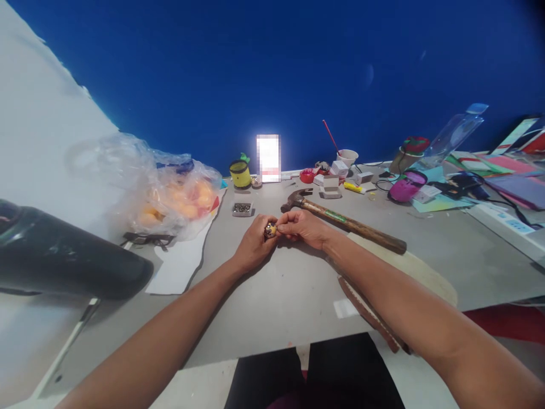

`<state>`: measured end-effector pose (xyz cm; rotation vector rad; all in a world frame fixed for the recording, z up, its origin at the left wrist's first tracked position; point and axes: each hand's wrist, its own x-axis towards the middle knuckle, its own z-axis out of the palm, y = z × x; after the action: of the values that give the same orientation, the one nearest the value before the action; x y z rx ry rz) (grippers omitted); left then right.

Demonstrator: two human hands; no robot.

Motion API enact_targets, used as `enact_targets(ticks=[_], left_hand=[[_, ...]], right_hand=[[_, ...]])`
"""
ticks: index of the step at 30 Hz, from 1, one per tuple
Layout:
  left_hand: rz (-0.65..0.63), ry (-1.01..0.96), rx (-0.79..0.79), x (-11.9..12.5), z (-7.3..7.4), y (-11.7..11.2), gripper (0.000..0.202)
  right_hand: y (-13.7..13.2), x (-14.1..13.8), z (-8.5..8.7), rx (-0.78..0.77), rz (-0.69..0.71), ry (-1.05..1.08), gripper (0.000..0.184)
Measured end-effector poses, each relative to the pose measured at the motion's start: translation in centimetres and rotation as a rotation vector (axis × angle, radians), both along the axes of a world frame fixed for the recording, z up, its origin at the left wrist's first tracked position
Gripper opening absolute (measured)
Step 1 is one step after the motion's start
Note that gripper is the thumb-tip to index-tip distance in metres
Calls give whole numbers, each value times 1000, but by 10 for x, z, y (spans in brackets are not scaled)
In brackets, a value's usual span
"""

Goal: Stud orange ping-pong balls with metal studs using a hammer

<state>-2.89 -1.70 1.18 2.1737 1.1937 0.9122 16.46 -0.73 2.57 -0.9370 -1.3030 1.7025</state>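
My left hand (254, 243) is closed around a small round yellowish object (270, 230) with dark, shiny spots over its surface. My right hand (305, 228) meets it from the right, thumb and fingertips pinched together at the object's side. Whatever those fingertips hold is too small to make out. Just behind my left hand stands a small clear box (242, 209) of tiny metal pieces. A claw hammer (353, 224) with a worn wooden handle lies beyond my right hand, its head to the left.
A plastic bag (183, 193) of orange items, glasses (149, 238) and white paper (179, 267) lie left, near a dark cylinder (72, 253). Behind are a yellow-green pot (240, 174) and a white cup (348, 158). A brown strip (368, 312) lies under my right forearm.
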Motion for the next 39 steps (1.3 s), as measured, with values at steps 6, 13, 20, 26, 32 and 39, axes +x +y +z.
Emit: enact_targets(ticks=[6, 13, 20, 26, 32, 39], left_hand=[[4, 9, -77, 1, 3, -4, 20], [15, 43, -78, 2, 3, -5, 19], [19, 57, -57, 2, 4, -6, 15], [18, 66, -45, 3, 3, -5, 13], [22, 71, -53, 3, 4, -5, 14], [17, 87, -39, 3, 2, -5, 11]], right_hand=[[1, -1, -2, 12, -11, -39, 24], [1, -2, -4, 25, -11, -76, 23], [2, -4, -4, 9, -44, -113, 20], [1, -5, -4, -24, -48, -72, 21], [0, -6, -3, -30, -47, -53, 25], [1, -7, -1, -74, -80, -85, 23]])
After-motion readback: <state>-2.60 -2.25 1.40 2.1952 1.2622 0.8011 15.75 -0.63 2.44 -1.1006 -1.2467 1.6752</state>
